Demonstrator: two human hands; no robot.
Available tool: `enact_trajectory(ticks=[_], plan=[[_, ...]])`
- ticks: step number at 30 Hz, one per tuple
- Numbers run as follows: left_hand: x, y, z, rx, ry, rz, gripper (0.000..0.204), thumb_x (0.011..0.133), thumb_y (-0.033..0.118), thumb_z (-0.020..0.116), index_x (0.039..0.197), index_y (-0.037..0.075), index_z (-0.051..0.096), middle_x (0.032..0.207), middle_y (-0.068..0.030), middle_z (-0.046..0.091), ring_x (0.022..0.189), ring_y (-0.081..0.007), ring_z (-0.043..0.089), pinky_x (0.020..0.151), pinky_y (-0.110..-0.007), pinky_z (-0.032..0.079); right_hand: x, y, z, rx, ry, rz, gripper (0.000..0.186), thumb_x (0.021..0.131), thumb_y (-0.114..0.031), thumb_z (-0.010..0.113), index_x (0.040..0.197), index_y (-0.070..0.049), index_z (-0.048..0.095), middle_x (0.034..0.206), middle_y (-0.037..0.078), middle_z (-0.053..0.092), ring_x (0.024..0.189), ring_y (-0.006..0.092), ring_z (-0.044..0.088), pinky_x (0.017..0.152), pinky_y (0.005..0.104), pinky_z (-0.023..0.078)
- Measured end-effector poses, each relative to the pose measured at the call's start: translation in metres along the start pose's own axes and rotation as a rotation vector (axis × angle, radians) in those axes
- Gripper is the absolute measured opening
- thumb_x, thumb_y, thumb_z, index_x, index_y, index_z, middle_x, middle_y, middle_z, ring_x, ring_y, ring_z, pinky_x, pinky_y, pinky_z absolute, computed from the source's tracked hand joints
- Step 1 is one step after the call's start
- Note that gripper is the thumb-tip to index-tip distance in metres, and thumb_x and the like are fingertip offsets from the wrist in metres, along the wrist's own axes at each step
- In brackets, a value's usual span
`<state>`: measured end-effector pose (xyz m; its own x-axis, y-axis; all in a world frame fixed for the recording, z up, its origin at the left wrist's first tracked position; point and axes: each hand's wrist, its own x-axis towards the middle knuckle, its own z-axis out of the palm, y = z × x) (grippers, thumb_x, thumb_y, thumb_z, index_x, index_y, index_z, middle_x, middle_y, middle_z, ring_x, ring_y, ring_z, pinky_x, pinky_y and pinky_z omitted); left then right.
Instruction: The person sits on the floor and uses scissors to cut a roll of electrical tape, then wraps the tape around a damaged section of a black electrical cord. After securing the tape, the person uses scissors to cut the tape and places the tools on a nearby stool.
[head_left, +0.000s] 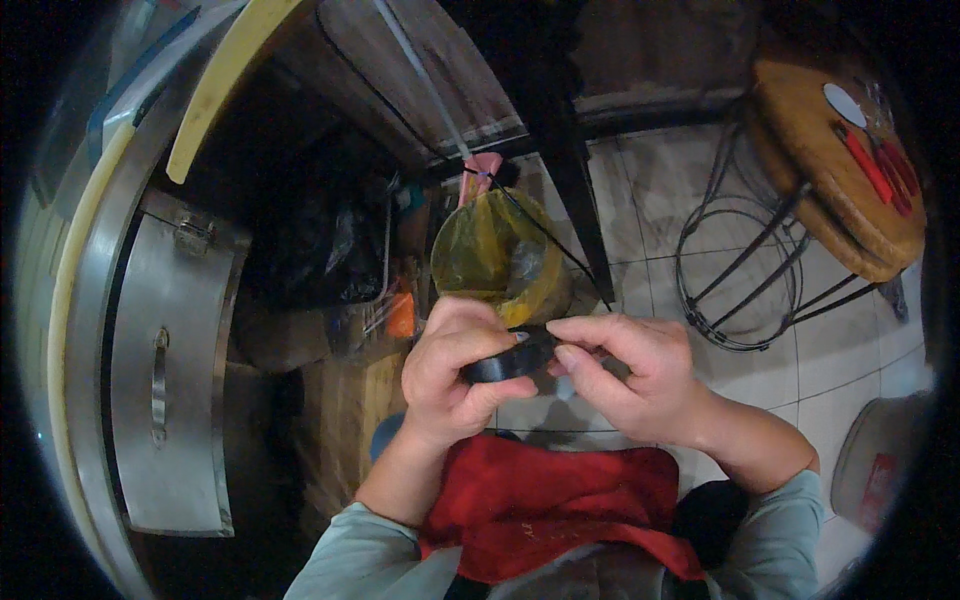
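My left hand (455, 375) is wrapped round a black roll of tape (500, 365), thumb over its upper side and fingers beneath. My right hand (630, 370) meets it from the other side, its thumb and forefinger pinched together at the roll's right edge. Whatever sits between those fingertips is too small and dark to make out; it may be the tape's end. Both hands are in front of my body, above a red apron (560, 490) over my lap.
Beyond my hands stands a bin lined with a yellow bag (490, 250), a pink dustpan (480, 175) behind it. At the right, a round wooden stool (830, 170) on black metal legs carries red-handled tools (870, 170) and a white disc (843, 104). A metal cabinet door (170, 370) is at the left.
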<state>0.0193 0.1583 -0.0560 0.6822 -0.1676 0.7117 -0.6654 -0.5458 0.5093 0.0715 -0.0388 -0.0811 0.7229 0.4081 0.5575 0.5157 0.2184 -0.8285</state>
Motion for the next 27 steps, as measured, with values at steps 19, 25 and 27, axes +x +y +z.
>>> enact_trajectory(ticks=[19, 25, 27], plan=[[0.006, 0.010, 0.007, 0.327, -0.157, 0.165, 0.040, 0.059, 0.023, 0.086, 0.089, 0.005, 0.065, 0.082, -0.0036, 0.064, 0.075, -0.0250, 0.058, 0.066, -0.032, 0.047, 0.009, -0.012, -0.019, -0.006, -0.184, 0.275, 0.009, 0.080, -0.006, 0.065, 0.081, 0.001, 0.058, 0.065, 0.013, 0.063, 0.058, 0.0243, 0.066, 0.054, 0.0349, 0.052], [0.007, 0.009, 0.006, 0.289, -0.204, 0.191, 0.038, 0.060, 0.023, 0.084, 0.087, 0.004, 0.065, 0.080, -0.0050, 0.064, 0.076, -0.0258, 0.058, 0.067, -0.034, 0.047, 0.009, -0.003, -0.020, 0.142, -0.262, 0.431, 0.008, 0.078, -0.005, 0.065, 0.075, -0.002, 0.059, 0.059, 0.008, 0.061, 0.052, 0.0142, 0.060, 0.050, 0.0278, 0.047], [0.007, 0.008, 0.006, 0.255, -0.219, 0.184, 0.038, 0.060, 0.023, 0.084, 0.087, 0.004, 0.065, 0.080, -0.0054, 0.064, 0.076, -0.0263, 0.059, 0.068, -0.034, 0.047, 0.007, 0.001, -0.019, 0.131, -0.249, 0.384, 0.009, 0.076, -0.005, 0.066, 0.074, -0.002, 0.058, 0.058, 0.005, 0.059, 0.052, 0.0107, 0.057, 0.049, 0.0266, 0.045]])
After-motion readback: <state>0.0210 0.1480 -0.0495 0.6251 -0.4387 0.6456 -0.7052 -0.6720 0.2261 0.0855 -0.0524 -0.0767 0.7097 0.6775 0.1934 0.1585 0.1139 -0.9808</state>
